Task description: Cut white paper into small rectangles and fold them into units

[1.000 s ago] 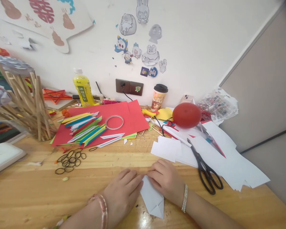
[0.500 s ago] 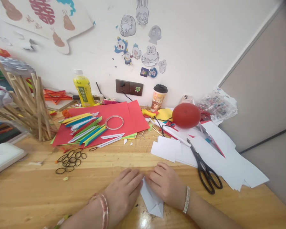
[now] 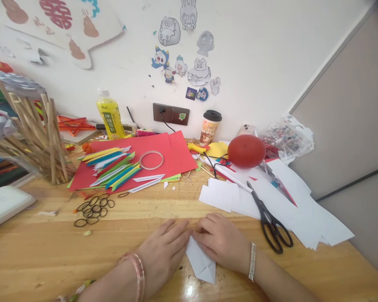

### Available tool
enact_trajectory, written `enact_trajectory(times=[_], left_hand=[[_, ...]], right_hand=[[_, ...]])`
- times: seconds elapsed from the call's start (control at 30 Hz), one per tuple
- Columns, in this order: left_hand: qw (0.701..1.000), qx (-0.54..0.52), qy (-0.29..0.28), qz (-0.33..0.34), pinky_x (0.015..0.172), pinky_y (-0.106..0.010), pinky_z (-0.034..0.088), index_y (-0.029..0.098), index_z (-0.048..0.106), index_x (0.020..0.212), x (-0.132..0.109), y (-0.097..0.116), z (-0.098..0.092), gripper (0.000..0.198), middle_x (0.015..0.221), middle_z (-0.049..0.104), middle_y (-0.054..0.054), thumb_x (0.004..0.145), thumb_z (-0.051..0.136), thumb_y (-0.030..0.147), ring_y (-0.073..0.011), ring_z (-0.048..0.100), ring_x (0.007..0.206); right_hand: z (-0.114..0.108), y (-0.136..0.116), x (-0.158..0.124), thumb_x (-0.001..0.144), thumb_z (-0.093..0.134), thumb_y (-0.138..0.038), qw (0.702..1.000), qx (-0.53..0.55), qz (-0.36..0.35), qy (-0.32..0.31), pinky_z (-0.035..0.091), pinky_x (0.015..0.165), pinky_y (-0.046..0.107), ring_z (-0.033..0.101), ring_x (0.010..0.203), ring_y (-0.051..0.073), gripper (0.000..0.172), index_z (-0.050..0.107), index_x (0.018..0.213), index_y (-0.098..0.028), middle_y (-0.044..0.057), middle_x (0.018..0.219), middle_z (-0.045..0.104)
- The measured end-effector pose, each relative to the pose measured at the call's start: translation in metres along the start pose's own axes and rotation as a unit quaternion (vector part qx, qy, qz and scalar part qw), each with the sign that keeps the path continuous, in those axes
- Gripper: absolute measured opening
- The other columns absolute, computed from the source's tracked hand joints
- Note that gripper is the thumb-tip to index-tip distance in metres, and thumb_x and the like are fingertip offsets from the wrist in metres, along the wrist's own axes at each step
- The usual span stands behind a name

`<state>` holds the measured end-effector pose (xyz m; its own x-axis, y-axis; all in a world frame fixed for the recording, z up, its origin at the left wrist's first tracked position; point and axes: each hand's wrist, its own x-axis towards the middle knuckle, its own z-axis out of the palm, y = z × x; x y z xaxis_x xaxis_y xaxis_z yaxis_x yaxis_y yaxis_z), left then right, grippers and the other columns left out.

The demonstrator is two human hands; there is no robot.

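A folded piece of white paper [image 3: 201, 262] lies on the wooden table between my hands, its narrow tip pointing away from me and its creased, wider end toward me. Along its upper left edge, my left hand [image 3: 164, 256] presses with fingers close together, fingertips at the tip. My right hand [image 3: 222, 243] has its fingers curled over the upper right edge and meets the left fingertips there. Both thumbs are mostly hidden. Beyond the right wrist lie black-handled scissors [image 3: 271, 222], blades closed and pointing away.
Black rubber bands [image 3: 93, 209] lie at left. Folded coloured strips [image 3: 113, 167] and a metal ring [image 3: 151, 160] rest on red paper [image 3: 179, 155]. White sheets [image 3: 302, 209], a red balloon [image 3: 246, 151], a lidded cup [image 3: 210, 129] and a yellow bottle [image 3: 110, 115] stand or lie farther back.
My right hand has shifted slightly, its fingers curling closer at the paper's tip. My left hand stays almost in place, and the paper has barely moved.
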<state>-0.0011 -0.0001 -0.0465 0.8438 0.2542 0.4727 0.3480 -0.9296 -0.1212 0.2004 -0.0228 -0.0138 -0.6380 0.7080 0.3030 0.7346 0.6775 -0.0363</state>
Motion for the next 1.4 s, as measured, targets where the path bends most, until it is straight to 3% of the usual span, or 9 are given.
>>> enact_trajectory(times=[0.1, 0.23, 0.37, 0.47, 0.57, 0.7, 0.93, 1.23, 1.4], left_hand=[[1.000, 0.002, -0.013, 0.004, 0.097, -0.039, 0.031, 0.013, 0.058, 0.101, 0.001, 0.000, -0.001, 0.024, 0.106, 0.063, -0.006, 0.080, 0.047, 0.013, -0.0218, 0.047, 0.107], [1.000, -0.002, 0.015, 0.004, 0.097, -0.039, 0.031, 0.013, 0.059, 0.098, 0.001, -0.001, 0.003, 0.022, 0.104, 0.063, -0.006, 0.079, 0.047, 0.012, -0.0200, 0.050, 0.100], [0.999, 0.011, 0.034, -0.017, 0.092, -0.040, 0.035, 0.013, 0.060, 0.087, 0.002, -0.002, 0.001, 0.015, 0.086, 0.064, -0.007, 0.077, 0.049, 0.013, -0.0210, 0.053, 0.090], [0.999, 0.023, 0.032, -0.030, 0.090, -0.042, 0.037, 0.015, 0.059, 0.077, 0.003, -0.002, -0.005, 0.009, 0.072, 0.060, -0.005, 0.078, 0.050, 0.015, -0.0200, 0.053, 0.082], [0.998, 0.024, 0.045, -0.045, 0.089, -0.040, 0.037, 0.017, 0.057, 0.072, 0.003, -0.002, -0.006, 0.009, 0.068, 0.058, -0.002, 0.079, 0.051, 0.018, -0.0183, 0.052, 0.079], [0.997, 0.013, 0.065, -0.033, 0.086, -0.036, 0.036, 0.017, 0.058, 0.077, 0.001, -0.003, -0.004, 0.008, 0.082, 0.061, -0.003, 0.079, 0.051, 0.019, -0.0187, 0.050, 0.087], [0.998, -0.003, 0.050, -0.043, 0.076, -0.036, 0.039, 0.018, 0.052, 0.062, 0.000, -0.008, -0.005, 0.018, 0.064, 0.055, 0.000, 0.079, 0.050, 0.011, -0.0177, 0.048, 0.072], [0.999, 0.009, 0.029, -0.017, 0.062, -0.032, 0.039, 0.017, 0.051, 0.064, 0.006, -0.015, -0.013, 0.019, 0.062, 0.052, -0.001, 0.082, 0.046, 0.018, -0.0170, 0.045, 0.064], [0.999, 0.007, 0.018, -0.026, 0.060, -0.030, 0.037, 0.018, 0.047, 0.062, 0.003, -0.012, -0.008, 0.023, 0.066, 0.052, -0.001, 0.081, 0.042, 0.005, -0.0160, 0.044, 0.063]], right_hand=[[-0.007, 0.003, -0.003, 0.086, 0.046, -0.020, 0.999, 0.023, 0.011, -0.030, 0.034, 0.062, 0.027, 0.045, 0.070, 0.014, 0.017, 0.062, 0.079, -0.019, 0.002, 0.073, 0.055], [-0.018, 0.010, -0.008, 0.083, 0.050, -0.020, 0.998, 0.040, 0.011, -0.053, 0.034, 0.061, 0.027, 0.044, 0.069, 0.014, 0.015, 0.064, 0.078, -0.021, 0.001, 0.069, 0.053], [-0.027, 0.016, -0.010, 0.079, 0.048, -0.012, 0.998, 0.053, 0.031, -0.021, 0.036, 0.062, 0.029, 0.046, 0.068, 0.015, 0.018, 0.064, 0.075, -0.018, 0.003, 0.069, 0.055], [-0.029, 0.017, -0.009, 0.077, 0.051, -0.015, 0.995, 0.088, 0.038, 0.010, 0.038, 0.062, 0.030, 0.048, 0.070, 0.016, 0.011, 0.062, 0.075, -0.017, 0.004, 0.073, 0.059], [-0.025, 0.016, -0.008, 0.076, 0.058, -0.024, 0.994, 0.112, 0.014, -0.003, 0.039, 0.061, 0.029, 0.049, 0.069, 0.015, 0.007, 0.060, 0.074, -0.017, 0.003, 0.075, 0.061], [-0.017, 0.017, -0.008, 0.074, 0.062, -0.025, 0.996, 0.085, -0.008, -0.030, 0.039, 0.061, 0.026, 0.050, 0.069, 0.014, 0.007, 0.059, 0.073, -0.019, 0.001, 0.077, 0.062], [-0.009, 0.017, -0.006, 0.078, 0.057, -0.024, 0.998, 0.061, -0.030, -0.004, 0.039, 0.065, 0.027, 0.048, 0.072, 0.014, 0.006, 0.056, 0.076, -0.018, 0.002, 0.076, 0.060], [0.007, 0.016, -0.003, 0.086, 0.047, -0.024, 0.996, 0.071, -0.045, 0.018, 0.040, 0.065, 0.026, 0.047, 0.071, 0.015, 0.015, 0.055, 0.076, -0.016, 0.004, 0.075, 0.058], [0.011, 0.014, -0.001, 0.086, 0.044, -0.019, 0.997, 0.066, -0.032, 0.026, 0.040, 0.062, 0.026, 0.047, 0.070, 0.015, 0.016, 0.054, 0.074, -0.017, 0.003, 0.072, 0.056]])
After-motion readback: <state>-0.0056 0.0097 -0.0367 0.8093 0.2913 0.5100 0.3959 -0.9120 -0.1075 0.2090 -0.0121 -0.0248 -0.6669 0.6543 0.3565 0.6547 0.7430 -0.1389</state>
